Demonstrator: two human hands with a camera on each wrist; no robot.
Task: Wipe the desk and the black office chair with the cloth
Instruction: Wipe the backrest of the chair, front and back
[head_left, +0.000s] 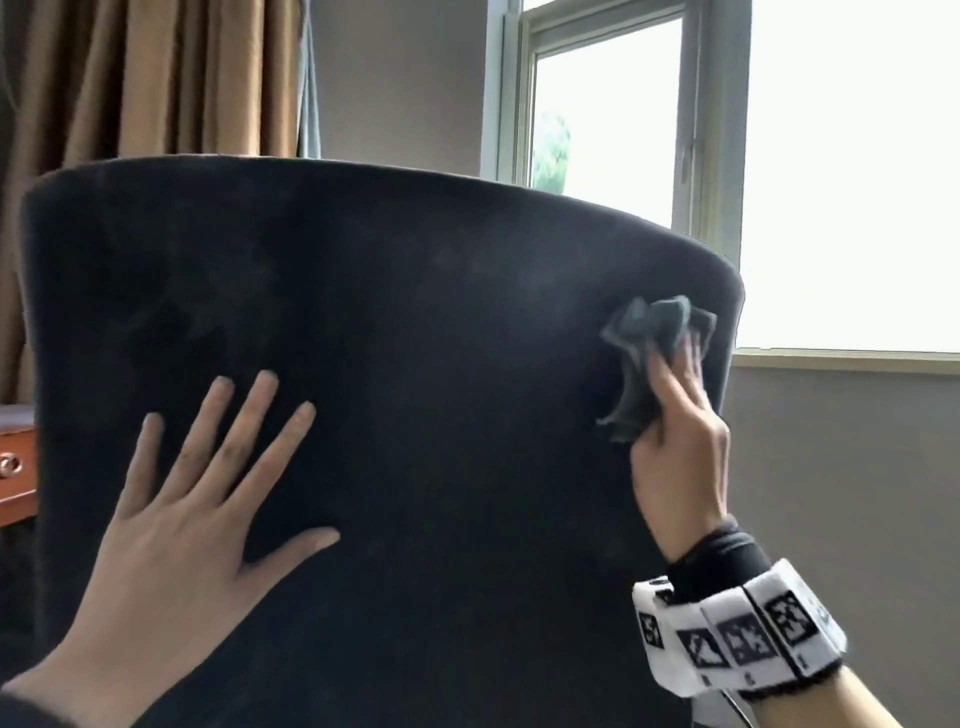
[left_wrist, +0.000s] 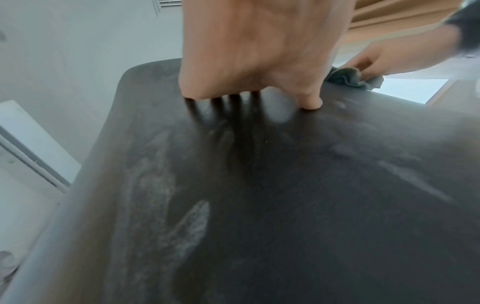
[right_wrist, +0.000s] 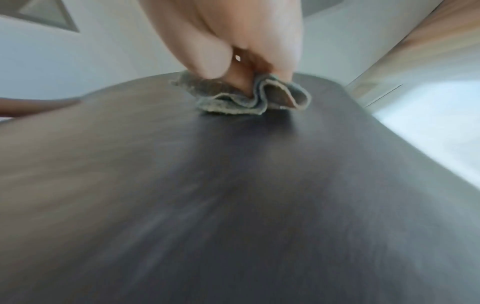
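Note:
The black office chair's backrest (head_left: 395, 364) fills most of the head view, its dark fabric showing faint dusty streaks (left_wrist: 161, 185). My left hand (head_left: 197, 493) lies flat on the lower left of it with fingers spread and straight. My right hand (head_left: 675, 431) grips a bunched grey cloth (head_left: 649, 353) and presses it against the backrest near its upper right edge. In the right wrist view the fingers pinch the crumpled cloth (right_wrist: 246, 96) on the fabric (right_wrist: 233, 195). In the left wrist view the cloth (left_wrist: 348, 78) shows past my left hand (left_wrist: 259, 61).
A window (head_left: 727, 156) with a bright pane stands behind the chair at the right. Brown curtains (head_left: 145, 78) hang at the back left. A wooden drawer front with a metal pull (head_left: 13, 467) shows at the far left edge.

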